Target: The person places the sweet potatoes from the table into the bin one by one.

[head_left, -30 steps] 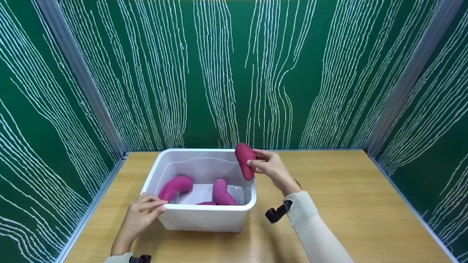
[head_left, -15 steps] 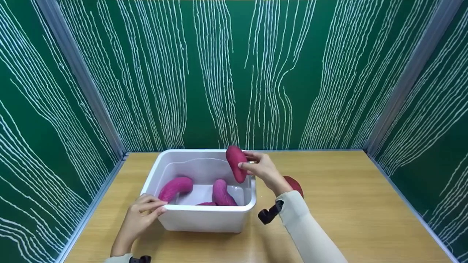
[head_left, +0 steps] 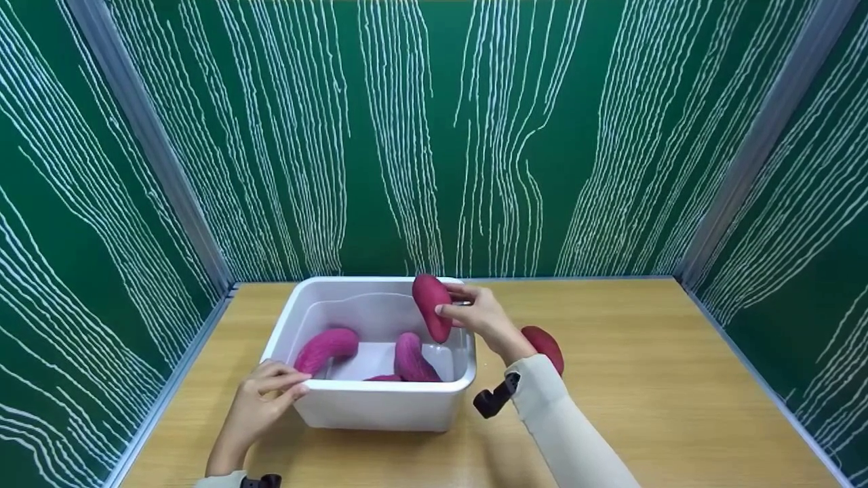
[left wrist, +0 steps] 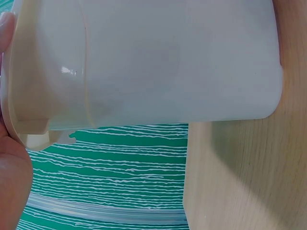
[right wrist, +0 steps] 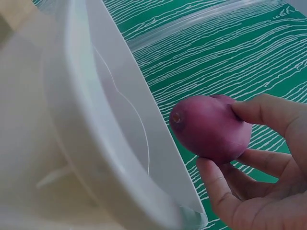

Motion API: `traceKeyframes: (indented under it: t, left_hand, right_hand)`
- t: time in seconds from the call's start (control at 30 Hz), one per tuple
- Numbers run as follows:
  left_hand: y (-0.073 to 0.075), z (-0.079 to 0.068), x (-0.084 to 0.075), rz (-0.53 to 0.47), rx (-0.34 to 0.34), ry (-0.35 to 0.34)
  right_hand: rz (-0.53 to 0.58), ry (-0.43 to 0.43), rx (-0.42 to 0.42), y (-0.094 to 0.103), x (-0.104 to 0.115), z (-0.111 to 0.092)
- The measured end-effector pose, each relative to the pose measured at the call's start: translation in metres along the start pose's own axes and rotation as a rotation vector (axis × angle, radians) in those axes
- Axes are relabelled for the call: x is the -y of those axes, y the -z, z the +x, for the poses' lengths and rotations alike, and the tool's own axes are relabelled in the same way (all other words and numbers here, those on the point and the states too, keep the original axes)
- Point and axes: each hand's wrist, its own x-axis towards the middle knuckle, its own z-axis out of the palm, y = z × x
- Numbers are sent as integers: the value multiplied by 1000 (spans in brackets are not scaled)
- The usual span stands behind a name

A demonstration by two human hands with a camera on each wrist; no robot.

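My left hand (head_left: 261, 400) pinches the rim of a white plastic bin (head_left: 376, 407) at its near left corner. At the bin's right side, my right hand (head_left: 483, 317) grips a smooth red elongated fruit (head_left: 431, 308) between thumb and fingers, tilted over the inside of the bin. The right wrist view shows a small round scar on one end of this fruit (right wrist: 211, 127). Inside the bin lie a curved pink piece (head_left: 327, 347) at the left, another pink piece (head_left: 412, 359) at the right, and a third (head_left: 384, 377) mostly hidden by the front rim.
A second red fruit (head_left: 544, 349) lies on the wooden table (head_left: 651, 393), partly hidden behind the right forearm. Green walls (head_left: 556, 135) with white wavy lines enclose the table at the back and both sides.
My right hand has moved left with the red fruit, from the bin's right rim to over its inside. The second red fruit has come into sight behind the forearm. The left hand has stayed put.
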Motion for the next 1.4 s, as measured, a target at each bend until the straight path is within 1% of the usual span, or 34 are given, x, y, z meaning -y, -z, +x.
traceKeyframes:
  t: [0.03,0.13,0.27,0.4,0.53,0.7,0.9,1.03,1.13,1.17,1.2,1.23,1.27,1.4]
  left_hand:
    - [0,0,-1,0,-5,-1]
    - [-1,1,-4,-6,-20,-37]
    - [0,3,-19,-22,-30,-87]
    - [3,6,-33,-22,-24,-74]
    - [3,7,-37,-17,-21,-62]
    - [3,6,-36,-15,-25,-50]
    - [2,6,-35,-17,-26,-47]
    - [3,6,-36,-14,-24,-35]
    - [3,7,-34,-15,-18,-49]
    - [3,7,-33,-15,-17,-57]
    - [2,6,-27,-17,-17,-65]
    - [2,6,-26,-21,-16,-72]
    - [1,5,-22,-22,-18,-86]
    - [0,4,-14,-25,-28,-99]
  right_hand:
    - [-1,-2,1,0,0,0]
    - [1,-5,7,0,0,0]
    - [10,-2,17,-1,-2,0]
    - [20,1,20,-1,-3,0]
    - [20,0,14,0,-2,-1]
    - [11,2,2,1,-1,-2]
    - [19,19,10,2,-2,-2]
    - [-4,26,9,3,-4,-3]
    - [-13,31,14,4,-5,-3]
    - [-12,31,17,4,-5,-3]
    - [-11,29,18,4,-5,-3]
    - [-9,26,20,4,-5,-3]
    - [-10,23,21,4,-5,-2]
    - [-13,6,19,3,-6,-3]
